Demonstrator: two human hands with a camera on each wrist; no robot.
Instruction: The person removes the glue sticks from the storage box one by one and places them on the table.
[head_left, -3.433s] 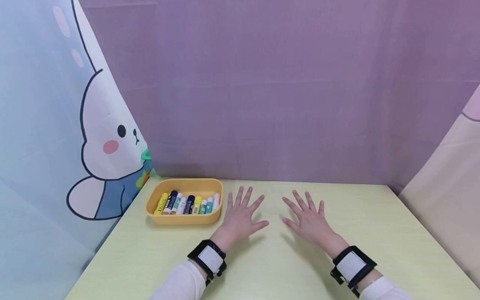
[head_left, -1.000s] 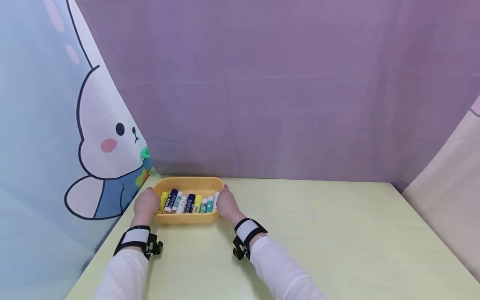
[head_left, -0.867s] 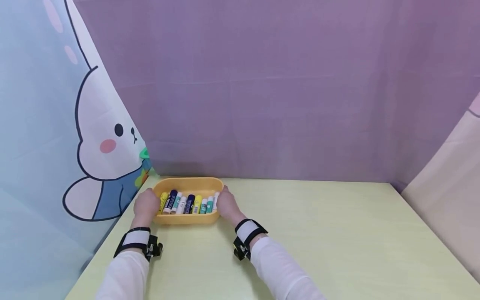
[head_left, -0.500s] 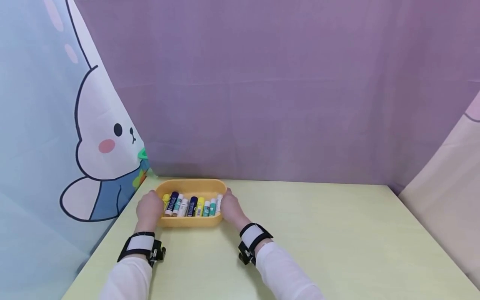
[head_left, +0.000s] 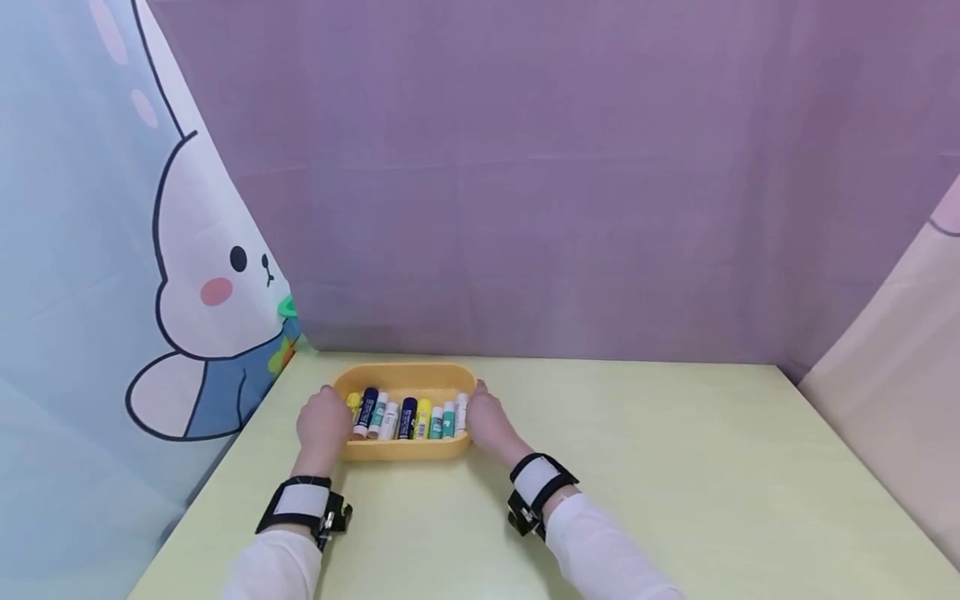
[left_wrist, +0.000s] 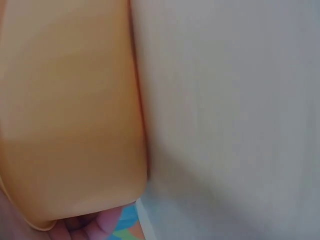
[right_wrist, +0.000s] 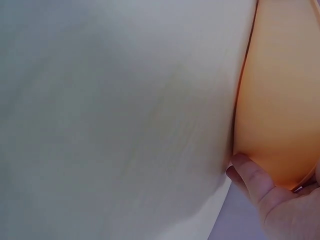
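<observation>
A yellow plastic basket [head_left: 405, 451] with rounded corners sits at the back left of the table. Several glue sticks [head_left: 407, 418] in yellow, navy, teal and white lie side by side in it. My left hand [head_left: 324, 423] grips its left end, and my right hand [head_left: 493, 425] holds the right end. In the left wrist view, the basket's side wall [left_wrist: 75, 115] fills the left part, with curled fingers [left_wrist: 106, 221] under its end rim. The right wrist view has the fingers [right_wrist: 257, 181] against the basket's lower corner, close to the tabletop.
The pale green table [head_left: 675, 483] stretches to the right and front of the basket. Behind it hangs a purple curtain [head_left: 525, 183]. A blue cloth with a cartoon rabbit [head_left: 217, 308] hangs on the left, a cream one [head_left: 892, 400] on the right.
Both hands, spread open over the table at first, have gone to the basket's ends and taken hold. Since then the basket has shifted right and slightly nearer, its glue sticks along with it.
</observation>
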